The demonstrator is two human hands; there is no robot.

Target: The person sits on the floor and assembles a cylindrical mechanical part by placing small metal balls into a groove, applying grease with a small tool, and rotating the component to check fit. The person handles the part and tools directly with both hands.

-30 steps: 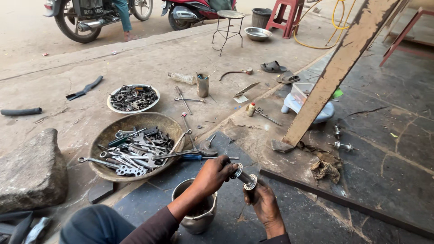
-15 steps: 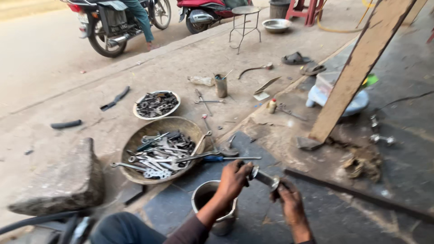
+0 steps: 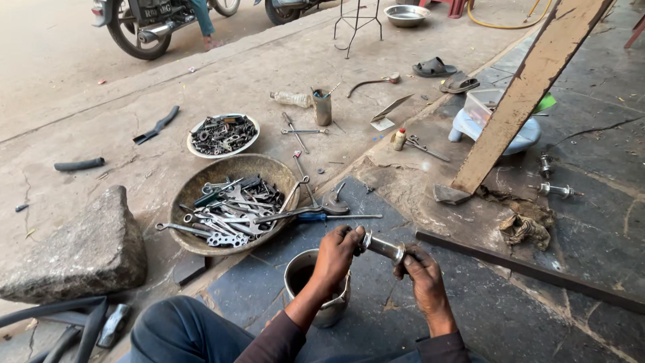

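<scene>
Hands (image 3: 339,252) lifted, metal cylinder (image 3: 383,247) gripped

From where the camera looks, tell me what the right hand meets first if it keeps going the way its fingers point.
The right hand points up-left along the metal cylinder it holds, so it would probably first meet the left hand gripping the other end.

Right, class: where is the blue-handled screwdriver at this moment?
In the head view the screwdriver lies on the ground just right of the bowl of spanners, directly beyond the left hand.
</scene>
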